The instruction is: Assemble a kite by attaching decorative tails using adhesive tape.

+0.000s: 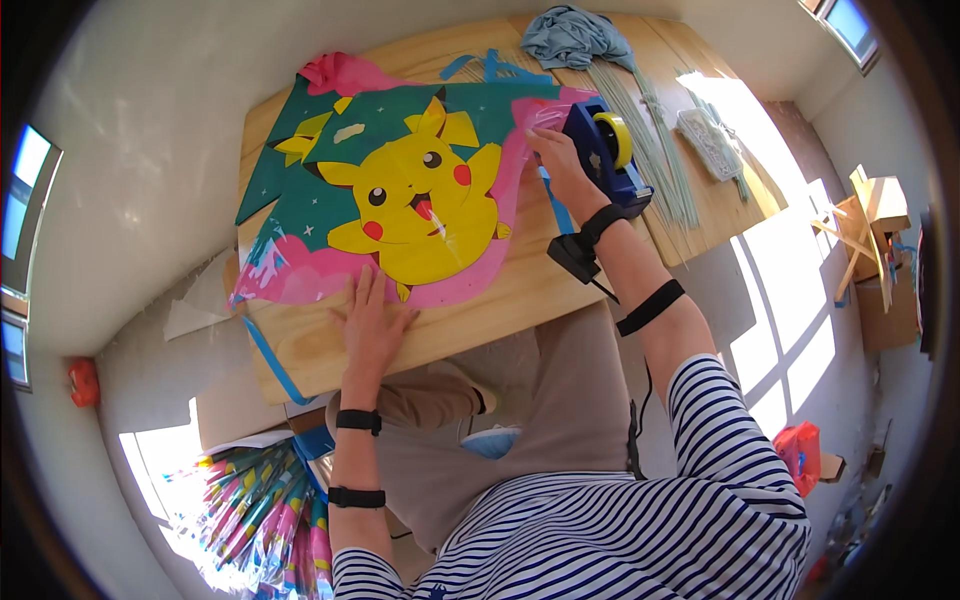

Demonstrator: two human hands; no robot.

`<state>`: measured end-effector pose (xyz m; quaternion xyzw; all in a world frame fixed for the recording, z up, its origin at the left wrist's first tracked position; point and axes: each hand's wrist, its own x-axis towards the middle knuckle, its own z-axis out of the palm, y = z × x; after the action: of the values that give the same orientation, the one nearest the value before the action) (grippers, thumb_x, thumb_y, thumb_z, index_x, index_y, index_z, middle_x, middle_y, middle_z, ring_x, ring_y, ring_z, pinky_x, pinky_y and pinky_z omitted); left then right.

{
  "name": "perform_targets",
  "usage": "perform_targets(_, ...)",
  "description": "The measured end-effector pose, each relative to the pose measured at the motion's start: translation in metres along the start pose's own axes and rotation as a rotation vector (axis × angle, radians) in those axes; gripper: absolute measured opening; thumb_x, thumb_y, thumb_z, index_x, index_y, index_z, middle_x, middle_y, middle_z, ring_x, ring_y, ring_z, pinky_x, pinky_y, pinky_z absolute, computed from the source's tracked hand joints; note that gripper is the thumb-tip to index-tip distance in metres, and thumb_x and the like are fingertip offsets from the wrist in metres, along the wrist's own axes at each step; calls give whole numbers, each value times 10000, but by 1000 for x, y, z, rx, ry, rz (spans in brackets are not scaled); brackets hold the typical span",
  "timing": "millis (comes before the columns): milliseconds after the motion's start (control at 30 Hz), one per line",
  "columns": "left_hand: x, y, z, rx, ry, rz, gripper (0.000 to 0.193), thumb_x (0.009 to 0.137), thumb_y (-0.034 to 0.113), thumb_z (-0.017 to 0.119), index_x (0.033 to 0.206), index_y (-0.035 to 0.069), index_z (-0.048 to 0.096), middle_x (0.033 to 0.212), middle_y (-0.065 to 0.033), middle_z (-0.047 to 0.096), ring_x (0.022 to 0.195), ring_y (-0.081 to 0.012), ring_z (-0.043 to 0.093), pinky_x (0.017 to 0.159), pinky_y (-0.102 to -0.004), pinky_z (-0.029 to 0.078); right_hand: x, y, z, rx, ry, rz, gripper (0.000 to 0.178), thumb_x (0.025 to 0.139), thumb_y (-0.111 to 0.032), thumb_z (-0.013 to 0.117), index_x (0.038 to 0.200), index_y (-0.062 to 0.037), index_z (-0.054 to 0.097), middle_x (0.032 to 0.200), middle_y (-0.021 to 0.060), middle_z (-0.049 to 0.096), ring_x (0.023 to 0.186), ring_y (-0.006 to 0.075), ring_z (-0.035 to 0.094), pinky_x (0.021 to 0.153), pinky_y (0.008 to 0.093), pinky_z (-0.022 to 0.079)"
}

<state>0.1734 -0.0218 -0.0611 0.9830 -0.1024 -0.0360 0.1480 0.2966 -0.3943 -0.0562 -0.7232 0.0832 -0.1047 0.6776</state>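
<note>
Striped shirt nearest; a blue dispenser holds a yellow tape roll. On the wooden table, a glossy green-and-pink sheet shows a yellow cartoon creature, left hand spread at its bottom, right hand narrowed at its right edge, grip unclear

Grey-blue cloth sits bunched up, far side, right of centre. Tall window on the left, small window far right. Red object low on the left, can't make out what. Right side: wooden stand beside a cardboard box, red plastic bag nearer.
</note>
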Motion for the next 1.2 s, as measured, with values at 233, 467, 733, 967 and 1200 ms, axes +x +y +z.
perform_targets(233, -1, -27, -7, -5, 49, -19, 716, 843, 460, 723, 1453, 159, 497, 1561, -14, 413, 1472, -272, 309, 1109, -748, 88, -29, -42, 29, -148, 14, -294, 380, 906, -278, 710, 1127, 27, 658, 1177, 144, 550, 1030, 242, 562, 884, 336, 460)
perform_targets(467, -4, -46, -20, 41, 59, -95, 663, 848, 443, 720, 1389, 103, 543, 1528, -43, 455, 1435, -275, 368, 1114, -732, 110, -91, -26, 10, -448, -51, -66, 495, 899, -260, 722, 1253, 67, 609, 1161, 133, 561, 1038, 206, 582, 909, 315, 471)
perform_targets(733, -20, -41, -1, 5, 235, 22, 477, 902, 249, 672, 1329, 68, 562, 1452, -101, 514, 1405, -285, 405, 1154, -633, 183, -128, -10, 14, -899, 98, -355, 320, 827, -108, 700, 1126, -3, 653, 1109, 180, 586, 1033, 357, 540, 868, 429, 460)
perform_targets(967, -12, 6, 14, -55, 198, 281, 423, 892, 81, 629, 1310, 79, 567, 1422, -84, 538, 1378, -285, 443, 1163, -558, 254, -139, -13, 121, -900, -434, -740, 452, 895, -114, 641, 1314, 15, 532, 1404, 173, 506, 1303, 374, 459, 1076, 439, 400)
perform_targets(1200, -6, 11, 27, -105, 268, 373, 315, 853, 45, 582, 1165, 52, 616, 1318, -90, 601, 1312, -287, 512, 1138, -573, 299, -114, 29, 155, -1030, -560, -658, 495, 930, -126, 599, 1401, -33, 480, 1498, 121, 435, 1399, 349, 381, 1133, 460, 340)
